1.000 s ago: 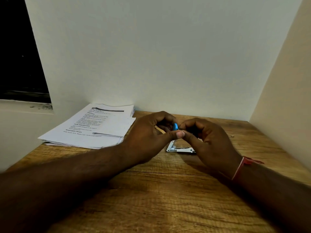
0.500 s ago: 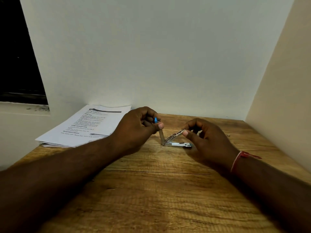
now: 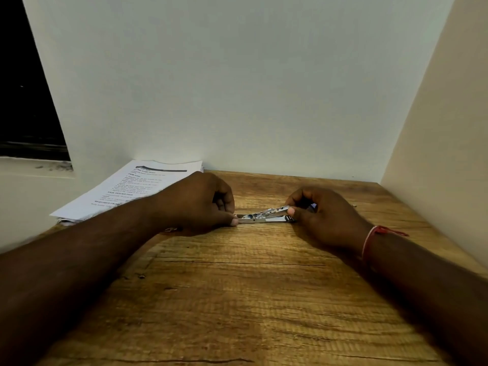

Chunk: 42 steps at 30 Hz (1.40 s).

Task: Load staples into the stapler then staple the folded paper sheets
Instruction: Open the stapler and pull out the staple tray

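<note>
silver stapler, white printed papers, brown wood-grain table.

A wooden table is carrying everything, its far edge sitting against the wall. A stapler is lying opened out near the middle, its base flat on the wood. A stack of printed paper sheets is resting at the far left corner, well apart from it.

1. the stapler lies on the table, toward the back, running left to right.
2. the left hand grips its left end and the right hand pinches its right end.
3. the paper sheets lie at the table's back left corner, behind the left forearm.
4. a wall stands just behind the table.
</note>
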Motion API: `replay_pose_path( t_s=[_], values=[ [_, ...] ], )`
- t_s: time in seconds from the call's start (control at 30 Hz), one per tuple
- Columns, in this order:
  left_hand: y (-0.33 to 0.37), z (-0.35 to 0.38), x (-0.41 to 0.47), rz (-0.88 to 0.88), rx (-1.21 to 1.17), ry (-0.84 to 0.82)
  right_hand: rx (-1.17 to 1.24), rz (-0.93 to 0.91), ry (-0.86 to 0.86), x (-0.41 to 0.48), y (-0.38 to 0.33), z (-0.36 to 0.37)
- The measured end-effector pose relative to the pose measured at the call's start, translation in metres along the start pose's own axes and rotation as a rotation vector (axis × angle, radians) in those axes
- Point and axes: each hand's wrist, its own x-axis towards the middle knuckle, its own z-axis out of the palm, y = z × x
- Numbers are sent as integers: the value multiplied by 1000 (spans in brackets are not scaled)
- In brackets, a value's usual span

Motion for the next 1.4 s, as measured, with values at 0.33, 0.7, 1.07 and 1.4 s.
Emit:
replay_pose_path(
  t_s=[0.33,0.7,1.07,1.4],
  values=[
    [18,22,-13,199,-140,-8,17,-91,-23,-3,-2,4],
    [27,25,-16,359,-19,-53,86,-97,-33,-5,-6,7],
    [27,30,-15,342,-34,-53,120,-65,-41,-7,-5,7],
    [29,32,-18,367,-100,95,123,-82,-2,-6,-7,7]
  ],
)
